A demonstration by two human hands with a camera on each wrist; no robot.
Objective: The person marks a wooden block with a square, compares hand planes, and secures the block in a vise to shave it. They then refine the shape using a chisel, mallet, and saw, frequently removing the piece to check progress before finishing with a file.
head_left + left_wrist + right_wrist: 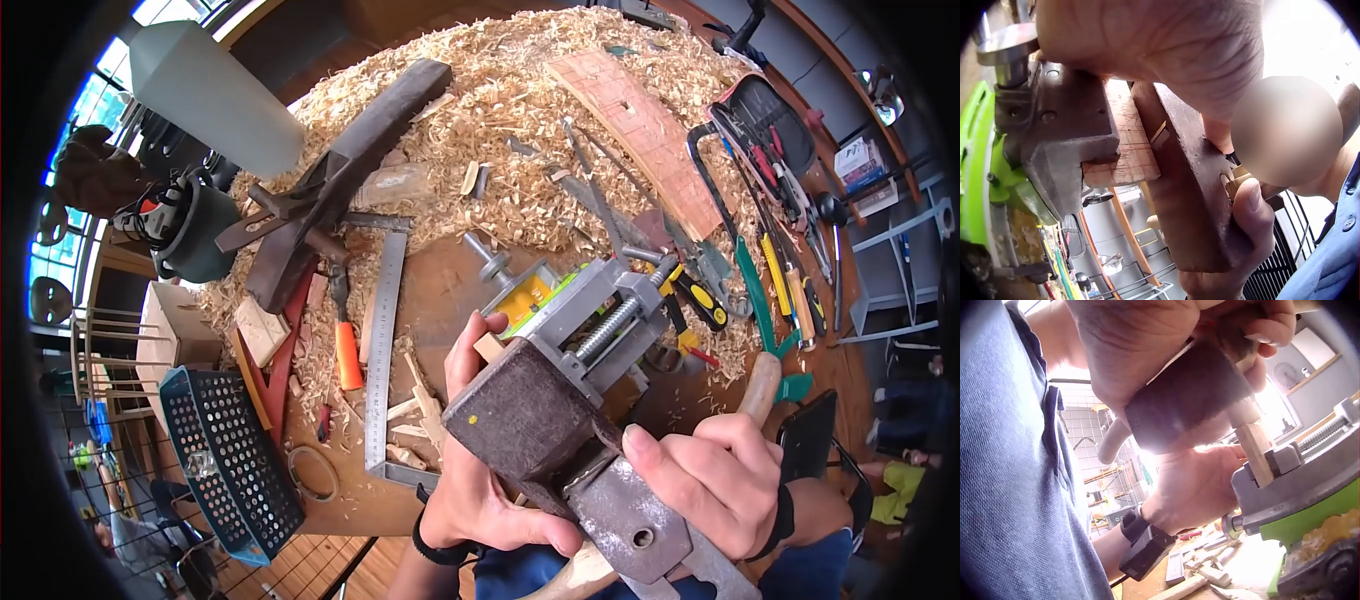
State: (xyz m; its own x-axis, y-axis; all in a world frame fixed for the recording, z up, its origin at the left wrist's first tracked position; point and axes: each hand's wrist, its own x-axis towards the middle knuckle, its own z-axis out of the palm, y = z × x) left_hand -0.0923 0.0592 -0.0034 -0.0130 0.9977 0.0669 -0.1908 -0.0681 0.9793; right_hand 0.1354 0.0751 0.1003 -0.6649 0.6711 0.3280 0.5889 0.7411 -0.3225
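Note:
In the head view my left hand [480,490] holds a dark block [530,405] from its left side and from below, its thumb along the near edge. My right hand [715,485] grips a whitish metal tool [640,530] with a hole in it, against the block's near end. A wooden handle [762,388] juts beyond that hand. The block lies over the near part of a grey vise [600,325]. In the left wrist view a pinkish wood piece [1127,147] sits between the vise [1072,119] and the block [1188,194]. A wood strip [1255,453] stands at the vise jaws in the right wrist view.
Shavings [490,110] cover the far bench. A dark wooden plane-like piece [345,170], a steel square [383,350] and an orange-handled tool [348,355] lie left. Saws, pliers and a phone [808,432] lie right. A perforated blue basket [230,465] stands at the left edge.

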